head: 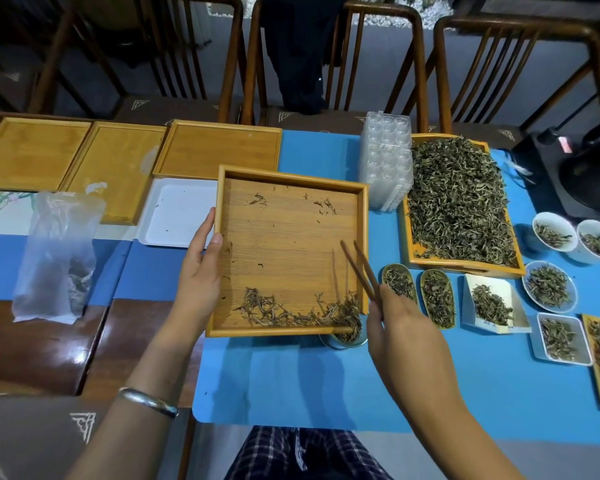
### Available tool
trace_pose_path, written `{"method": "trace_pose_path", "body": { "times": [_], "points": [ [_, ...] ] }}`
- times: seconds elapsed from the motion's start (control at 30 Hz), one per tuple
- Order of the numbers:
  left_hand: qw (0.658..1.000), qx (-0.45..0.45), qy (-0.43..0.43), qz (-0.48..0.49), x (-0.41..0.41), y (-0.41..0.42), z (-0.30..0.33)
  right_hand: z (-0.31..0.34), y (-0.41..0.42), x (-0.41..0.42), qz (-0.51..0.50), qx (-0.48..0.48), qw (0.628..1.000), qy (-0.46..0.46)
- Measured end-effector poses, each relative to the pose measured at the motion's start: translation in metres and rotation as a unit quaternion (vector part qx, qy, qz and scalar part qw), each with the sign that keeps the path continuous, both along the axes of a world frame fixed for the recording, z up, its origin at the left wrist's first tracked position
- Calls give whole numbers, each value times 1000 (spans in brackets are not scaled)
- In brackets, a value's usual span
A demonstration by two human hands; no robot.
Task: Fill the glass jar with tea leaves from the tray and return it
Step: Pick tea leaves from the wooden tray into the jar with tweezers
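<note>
- The right hand point(400, 327) hangs nearest, over the blue mat point(326, 393); its fingers are curled round the lower ends of a pair of brown chopsticks point(359, 268), whose tips point up and away over the tray's right side.
- The glass jar point(349, 337) stands on the mat just left of that hand, beneath the tray's near right corner; only part of its rim and some leaves inside show, the rest hidden by the tray.
- The wooden tray point(291, 237) is tipped toward the jar, and the tea leaves point(298, 311) lie gathered along its near edge, thickest at the corner above the jar, just beside the right fingers.
- The left hand point(200, 268) grips the tray's left rim, thumb lying on the inside, fingers wrapped behind; a silver bangle point(148, 401) sits on that wrist.
- To the right, small dishes and scoops of tea point(433, 297) sit on the mat.
- Left of the tray, a clear plastic bag point(58, 254) holding a few leaves lies across mat and table.
- Farther back stand a white tray point(177, 213), a large tray heaped with tea point(459, 202), and a stack of clear plastic moulds point(387, 161).
- Three bare wooden trays point(125, 157) line the far edge, with chairs point(378, 64) behind.
</note>
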State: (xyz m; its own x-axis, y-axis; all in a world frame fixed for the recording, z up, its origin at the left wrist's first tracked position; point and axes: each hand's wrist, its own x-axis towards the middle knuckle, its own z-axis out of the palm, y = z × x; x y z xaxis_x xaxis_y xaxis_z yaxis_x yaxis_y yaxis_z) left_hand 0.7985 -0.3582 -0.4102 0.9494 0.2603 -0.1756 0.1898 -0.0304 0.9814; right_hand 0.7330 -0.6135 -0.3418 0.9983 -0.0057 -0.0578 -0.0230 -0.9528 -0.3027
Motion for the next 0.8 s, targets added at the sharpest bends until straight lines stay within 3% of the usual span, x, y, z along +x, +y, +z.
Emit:
{"method": "trace_pose_path", "body": {
  "times": [0.1, 0.3, 0.8],
  "points": [
    [1000, -2, 0, -1, 0, 0, 1, -1, 10, 23, 8, -27, 999, -27],
    [1000, 0, -3, -4, 0, 0, 0, -13, 12, 41, -9, -130, 991, 30],
    [1000, -16, -6, -2, 3, 0, -2, -15, 5, -39, 21, -186, 972, 144]
  ]
}}
